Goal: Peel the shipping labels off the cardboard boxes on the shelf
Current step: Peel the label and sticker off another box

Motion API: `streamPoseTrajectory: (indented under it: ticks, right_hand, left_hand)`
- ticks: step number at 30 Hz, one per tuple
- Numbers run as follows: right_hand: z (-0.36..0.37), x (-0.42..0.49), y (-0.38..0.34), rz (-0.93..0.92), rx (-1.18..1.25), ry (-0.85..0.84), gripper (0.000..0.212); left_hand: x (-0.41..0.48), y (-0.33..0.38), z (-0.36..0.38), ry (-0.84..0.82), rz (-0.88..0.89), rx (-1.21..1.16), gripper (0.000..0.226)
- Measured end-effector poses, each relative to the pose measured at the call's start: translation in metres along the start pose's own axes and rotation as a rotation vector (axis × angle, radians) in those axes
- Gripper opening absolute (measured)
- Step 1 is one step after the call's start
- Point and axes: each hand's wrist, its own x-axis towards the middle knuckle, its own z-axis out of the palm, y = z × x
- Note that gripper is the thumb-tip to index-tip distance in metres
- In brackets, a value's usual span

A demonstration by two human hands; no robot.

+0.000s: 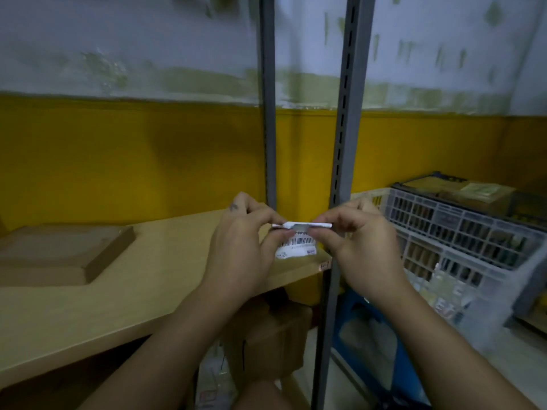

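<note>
Label (297, 242), already peeled, was pinched between the fingers of the left hand (245, 232) and right hand (352, 232), folded along its top edge. A flat box (65, 253) lay left of the fingers on the shelf (154, 279). Discarding it likely came next.

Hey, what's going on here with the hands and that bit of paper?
A person stands at a shelf and holds a peeled shipping label in front of it. The left hand and right hand both pinch its top edge, which looks folded over, with the barcode part hanging below. A flat cardboard box lies on the shelf to the left, untouched. A plastic crate sits to the right.
</note>
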Motion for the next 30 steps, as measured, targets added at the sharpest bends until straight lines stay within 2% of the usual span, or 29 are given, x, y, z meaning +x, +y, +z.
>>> streamPoseTrajectory:
  ticks: [2, 5, 11, 15, 19, 21, 23, 25, 27, 30]
  right_hand:
    - [-0.002, 0.001, 0.002, 0.037, 0.089, -0.028, 0.006]
    - [-0.007, -0.001, -0.001, 0.146, 0.312, -0.092, 0.005]
    - [-0.018, -0.013, 0.011, 0.239, 0.355, -0.008, 0.011]
    - [-0.033, -0.023, 0.024, 0.404, 0.496, -0.121, 0.011]
    - [-0.045, -0.042, 0.043, 0.551, 0.681, -0.252, 0.017]
    - [-0.048, -0.052, 0.057, 0.602, 0.816, -0.19, 0.015]
    - [-0.052, -0.064, 0.076, 0.661, 0.928, -0.078, 0.02]
    - [-0.056, -0.078, 0.098, 0.671, 0.909, -0.036, 0.024]
    - [-0.059, -0.095, 0.119, 0.658, 0.757, -0.062, 0.026]
    - [-0.062, -0.12, 0.15, 0.66, 0.458, -0.144, 0.023]
  left_hand:
    - [0.001, 0.0, 0.005, -0.008, -0.034, -0.108, 0.007]
    - [0.001, 0.008, 0.013, -0.122, -0.23, -0.405, 0.008]
    - [-0.006, 0.025, 0.03, -0.186, -0.479, -0.732, 0.009]
    - [-0.013, 0.032, 0.053, -0.17, -0.411, -0.625, 0.012]
    - [-0.025, 0.035, 0.077, -0.2, -0.356, -0.741, 0.009]
    - [-0.031, 0.034, 0.087, -0.333, -0.372, -0.881, 0.014]
    - [-0.04, 0.034, 0.099, -0.548, -0.391, -0.975, 0.022]
    - [-0.051, 0.033, 0.112, -0.745, -0.359, -0.877, 0.032]
    - [-0.061, 0.03, 0.125, -0.87, -0.264, -0.667, 0.04]
    - [-0.073, 0.024, 0.141, -0.87, 0.034, -0.03, 0.041]
